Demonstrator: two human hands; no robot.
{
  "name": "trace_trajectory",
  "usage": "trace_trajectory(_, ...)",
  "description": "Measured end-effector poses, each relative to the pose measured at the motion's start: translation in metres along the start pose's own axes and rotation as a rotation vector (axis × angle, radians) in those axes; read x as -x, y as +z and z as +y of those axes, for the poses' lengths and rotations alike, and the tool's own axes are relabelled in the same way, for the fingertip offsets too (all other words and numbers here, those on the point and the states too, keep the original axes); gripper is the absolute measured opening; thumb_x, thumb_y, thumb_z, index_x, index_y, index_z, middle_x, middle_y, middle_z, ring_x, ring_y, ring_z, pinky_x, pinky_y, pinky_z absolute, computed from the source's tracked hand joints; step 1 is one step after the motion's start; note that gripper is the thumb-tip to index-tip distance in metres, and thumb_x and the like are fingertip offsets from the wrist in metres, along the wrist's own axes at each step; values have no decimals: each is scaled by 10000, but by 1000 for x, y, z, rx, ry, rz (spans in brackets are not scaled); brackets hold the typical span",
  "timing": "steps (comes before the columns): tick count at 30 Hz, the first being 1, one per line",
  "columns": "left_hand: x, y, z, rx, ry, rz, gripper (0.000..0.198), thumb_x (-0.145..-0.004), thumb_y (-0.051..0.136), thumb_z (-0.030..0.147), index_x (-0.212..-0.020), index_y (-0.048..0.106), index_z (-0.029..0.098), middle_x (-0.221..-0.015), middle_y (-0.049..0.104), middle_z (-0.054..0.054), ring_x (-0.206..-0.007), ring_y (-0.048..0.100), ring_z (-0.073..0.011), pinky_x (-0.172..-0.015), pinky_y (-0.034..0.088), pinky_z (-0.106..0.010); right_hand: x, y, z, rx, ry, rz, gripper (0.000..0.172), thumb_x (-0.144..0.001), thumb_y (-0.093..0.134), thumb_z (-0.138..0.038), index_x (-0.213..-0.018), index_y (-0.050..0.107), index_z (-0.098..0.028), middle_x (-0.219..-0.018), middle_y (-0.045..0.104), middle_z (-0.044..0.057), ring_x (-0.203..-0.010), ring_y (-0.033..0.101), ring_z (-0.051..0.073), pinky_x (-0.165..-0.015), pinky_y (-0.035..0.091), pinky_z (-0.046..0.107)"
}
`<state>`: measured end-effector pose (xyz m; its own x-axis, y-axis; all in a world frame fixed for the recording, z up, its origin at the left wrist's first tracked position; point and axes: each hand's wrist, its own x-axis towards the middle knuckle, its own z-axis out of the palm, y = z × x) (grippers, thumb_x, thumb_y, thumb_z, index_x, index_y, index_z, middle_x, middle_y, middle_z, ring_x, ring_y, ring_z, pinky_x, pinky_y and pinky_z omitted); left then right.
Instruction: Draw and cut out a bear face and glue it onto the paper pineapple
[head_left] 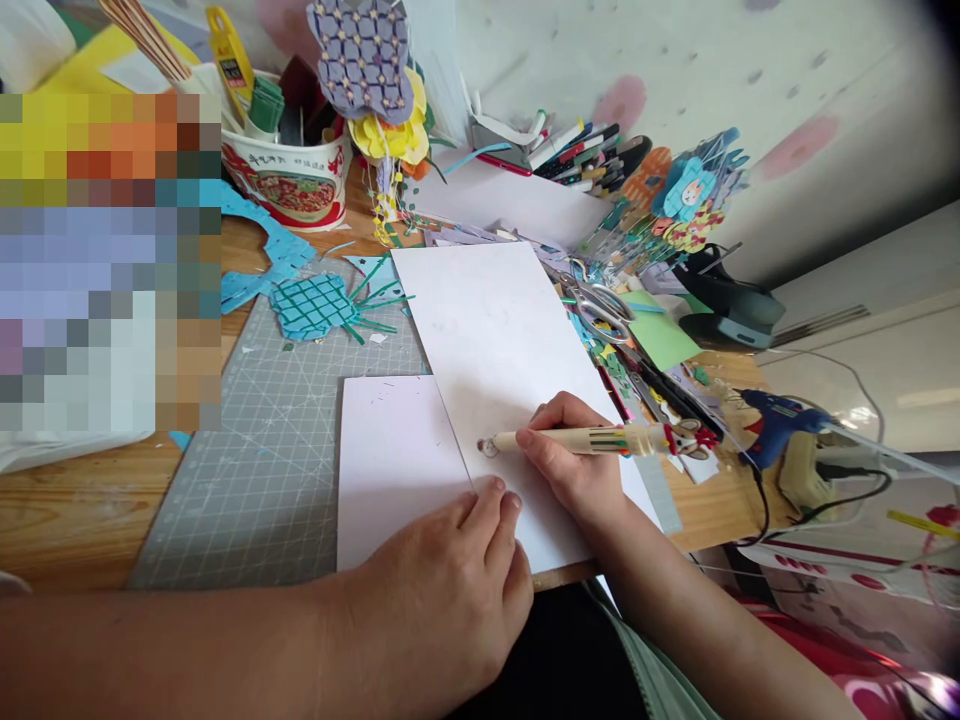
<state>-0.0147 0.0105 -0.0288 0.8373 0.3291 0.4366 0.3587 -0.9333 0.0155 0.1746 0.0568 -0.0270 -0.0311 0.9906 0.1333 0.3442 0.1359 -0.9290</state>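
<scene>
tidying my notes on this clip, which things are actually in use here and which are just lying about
In use: right hand gripping the multicolour pen, tip on the large white sheet; left hand resting on that sheet's near edge; cutting mat beneath.

Lying about: scissors, blue glue gun, noodle cup of tools, blue woven cutout, pile of pens.

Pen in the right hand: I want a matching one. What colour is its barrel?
The pen is cream with multicoloured accents; head view.
</scene>
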Motion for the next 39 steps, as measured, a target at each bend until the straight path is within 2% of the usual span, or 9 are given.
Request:
trace_trajectory(16, 0, 1, 1, -21, -8, 7, 278, -816, 682, 312, -994, 711, 101, -1137, 695, -243, -1066, 668, -363, -884, 508, -423, 0, 0, 1, 17, -1, 4, 188, -765, 708, -238, -656, 558, -208, -557, 542, -60, -498, 443, 104, -464, 335, 239)
trace_trajectory(28, 2, 0, 1, -21, -1, -19, 291, -831, 668, 308, -1025, 700, 93, -1164, 680, -252, -1092, 652, -372, -885, 500, -431, 1, 0, 2, 67, 40, 15, 221, -773, 702, -318, -653, 547, -217, -554, 554, -42, -494, 468, 124, -461, 361, 257)
trace_trajectory(39, 1, -2, 2, -22, 6, -28, 311, -808, 698, 314, -1021, 713, 88, -1163, 676, -263, -1085, 656, -378, -879, 508, -430, 0, 0, 4, 49, 41, 7, 214, -778, 706, -314, -662, 556, -215, -560, 562, -42, -500, 476, 126, -467, 363, 257)
